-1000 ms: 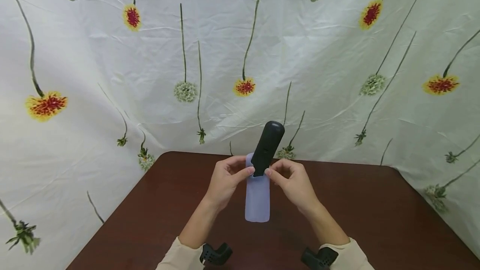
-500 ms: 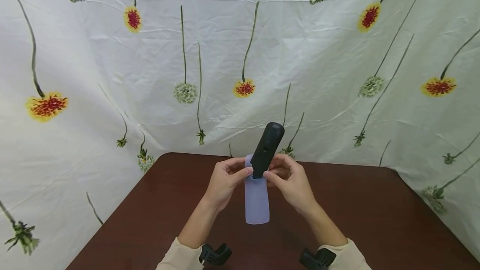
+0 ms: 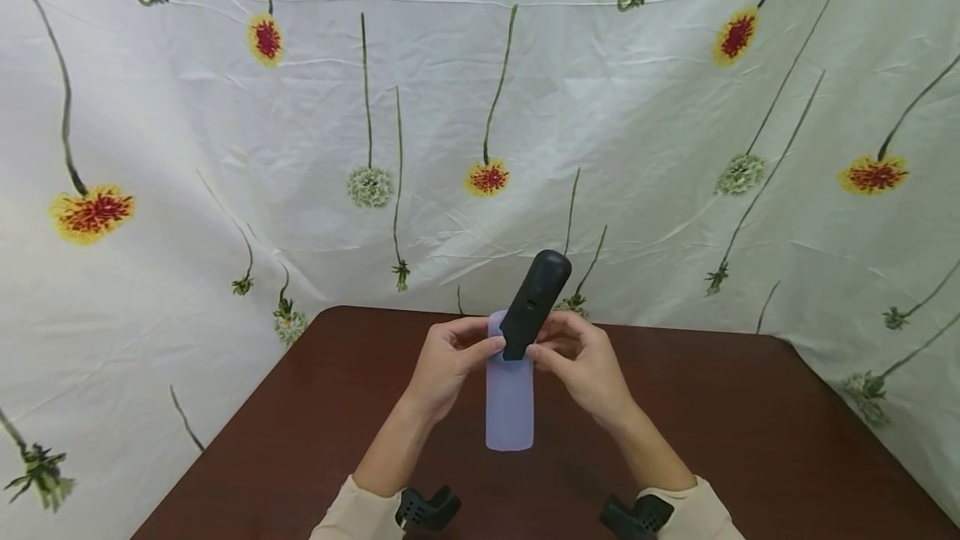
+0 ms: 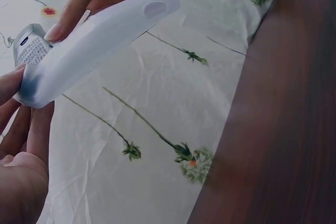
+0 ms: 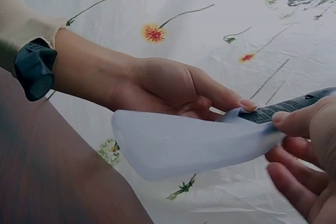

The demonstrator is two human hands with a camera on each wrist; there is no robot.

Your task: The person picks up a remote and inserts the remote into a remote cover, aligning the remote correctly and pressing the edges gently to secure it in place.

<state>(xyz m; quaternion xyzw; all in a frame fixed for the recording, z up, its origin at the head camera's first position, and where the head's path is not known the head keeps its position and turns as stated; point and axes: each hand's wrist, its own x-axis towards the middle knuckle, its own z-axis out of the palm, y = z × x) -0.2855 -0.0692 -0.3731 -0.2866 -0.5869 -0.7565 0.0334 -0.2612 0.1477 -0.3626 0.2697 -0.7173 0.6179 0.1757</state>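
Note:
Above the brown table (image 3: pixel 750 440) both hands hold a black remote control (image 3: pixel 534 302) and its pale lilac silicone sleeve (image 3: pixel 510 402). The remote's lower end sits in the sleeve's mouth and its top points up and away. My left hand (image 3: pixel 450 363) pinches the sleeve's upper edge from the left, thumb by the remote. My right hand (image 3: pixel 581 361) grips the sleeve's mouth and the remote's lower end from the right. In the wrist views the sleeve (image 4: pixel 94 40) (image 5: pixel 194 142) hangs free below the fingers, and the remote's keypad (image 5: pixel 286 108) shows at its mouth.
A white cloth printed with flowers (image 3: pixel 487 175) hangs behind and round the table. The table's far edge (image 3: pixel 555 319) lies just beyond the hands. Black wrist camera mounts (image 3: pixel 427 508) (image 3: pixel 637 513) sit on both cuffs.
The sleeve has shifted slightly left and up with the hands. The remote stands about where it was, still tilted to the right.

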